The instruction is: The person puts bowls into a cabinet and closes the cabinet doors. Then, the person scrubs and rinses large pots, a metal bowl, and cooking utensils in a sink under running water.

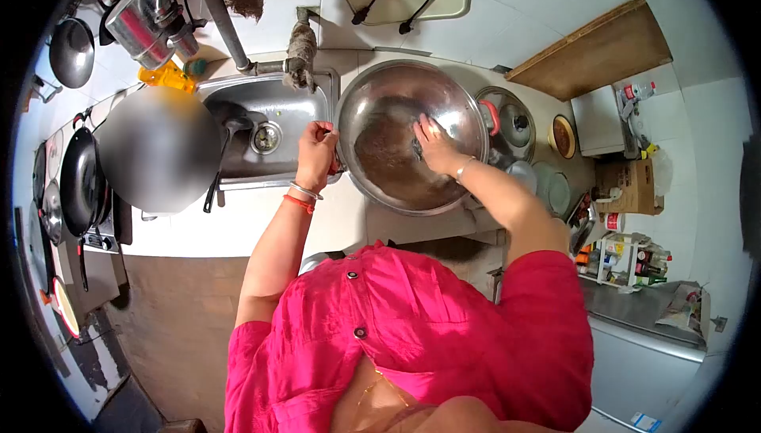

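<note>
A large steel basin [380, 88] stands on the light counter, right of the sink, with brownish liquid or residue at its bottom. My left hand [317, 150] is closed at the basin's left rim, its fingers gripping the edge. Inside the basin, toward its right side, my right hand [434, 146] lies with fingers stretched and slightly apart; a small dark thing shows beside the fingers. Under my right palm the view is hidden.
The metal sink [297, 108] has a ladle [230, 143] in it, below a cloth-wrapped tap [301, 56]. A lidded pot [511, 120], bowls [552, 187] and a yellow-rimmed bowl [563, 136] stand right of the basin. A wooden board [590, 48] leans behind.
</note>
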Motion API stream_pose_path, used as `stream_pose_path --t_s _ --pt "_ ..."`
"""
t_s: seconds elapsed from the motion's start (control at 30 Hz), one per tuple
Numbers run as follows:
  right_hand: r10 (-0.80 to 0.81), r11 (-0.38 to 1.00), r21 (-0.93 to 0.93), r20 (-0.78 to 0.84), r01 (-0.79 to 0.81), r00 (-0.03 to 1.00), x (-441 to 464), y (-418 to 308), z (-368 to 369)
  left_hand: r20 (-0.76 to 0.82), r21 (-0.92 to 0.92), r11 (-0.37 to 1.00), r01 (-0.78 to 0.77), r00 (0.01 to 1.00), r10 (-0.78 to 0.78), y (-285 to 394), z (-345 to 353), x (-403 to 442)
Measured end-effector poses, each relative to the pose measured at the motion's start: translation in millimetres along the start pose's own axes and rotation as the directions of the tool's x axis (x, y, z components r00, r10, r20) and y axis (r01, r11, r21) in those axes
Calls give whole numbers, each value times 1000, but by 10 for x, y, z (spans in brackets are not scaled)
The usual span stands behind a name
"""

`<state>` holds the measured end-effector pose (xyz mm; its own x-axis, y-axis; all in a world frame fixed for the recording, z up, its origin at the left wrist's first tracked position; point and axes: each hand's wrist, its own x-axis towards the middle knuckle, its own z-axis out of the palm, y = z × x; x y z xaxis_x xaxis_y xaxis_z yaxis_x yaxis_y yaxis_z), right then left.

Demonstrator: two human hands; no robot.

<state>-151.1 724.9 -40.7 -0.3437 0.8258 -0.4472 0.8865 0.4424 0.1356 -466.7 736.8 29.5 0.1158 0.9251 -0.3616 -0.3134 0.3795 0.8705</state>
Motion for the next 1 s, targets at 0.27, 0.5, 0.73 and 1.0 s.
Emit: stream_pose_path --t_s 0.27,0.5,0.73,1.0 --pt "-52 939 321 -218 122 975 391 -1038 -523 -10 4 1000 4 1000 -4 -33 -15 5" --pt "-65 994 101 200 45 978 -124 -266 -608 -17 26 999 -26 1000 27 -33 -26 10" --pt "91 984 168 -180 -61 980 374 -881 -363 -36 46 999 -15 999 16 -25 22 15" --pt "312 922 333 -332 -199 890 304 -5 -386 -55 64 997 -39 998 42 -24 22 1"
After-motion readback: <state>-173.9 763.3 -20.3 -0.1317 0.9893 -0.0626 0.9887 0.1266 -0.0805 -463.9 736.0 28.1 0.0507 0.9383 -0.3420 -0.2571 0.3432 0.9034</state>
